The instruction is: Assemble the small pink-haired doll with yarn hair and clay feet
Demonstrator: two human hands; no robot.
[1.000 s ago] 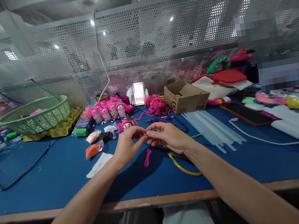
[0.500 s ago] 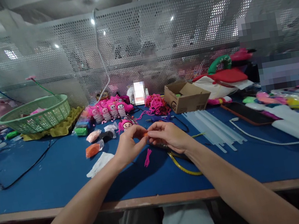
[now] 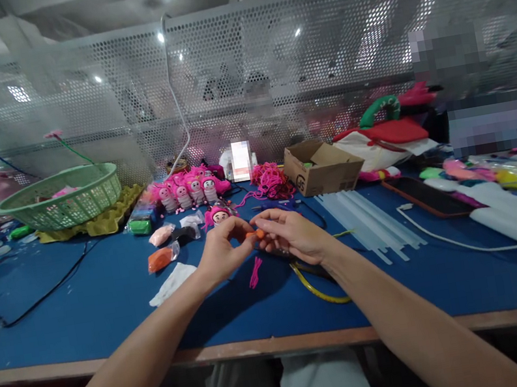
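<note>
A small orange lump of modelling clay [image 3: 256, 234] is pinched at the fingertips of my left hand [image 3: 226, 249], above the blue table. My right hand [image 3: 294, 235] meets it from the other side, with thumb and fingers closed on the lump's right end. Just behind my left hand, a pink-haired doll figure [image 3: 219, 214] shows its face. Below the hands lies a short bundle of pink yarn [image 3: 254, 273]. Left of them are an orange clay packet [image 3: 160, 259], a peach packet [image 3: 162, 235] and a white tissue [image 3: 172, 283].
Several pink dolls [image 3: 189, 193] stand at the back beside a heap of pink yarn [image 3: 272, 179]. A cardboard box [image 3: 324, 169] and translucent glue sticks [image 3: 367, 221] are to the right. Yellow-handled scissors [image 3: 321, 290] lie under my right forearm. A green basket [image 3: 63, 209] sits at left.
The orange lump shows more between my fingertips now. My right fingers have shifted slightly and loosened a little around it. Both forearms stay in place.
</note>
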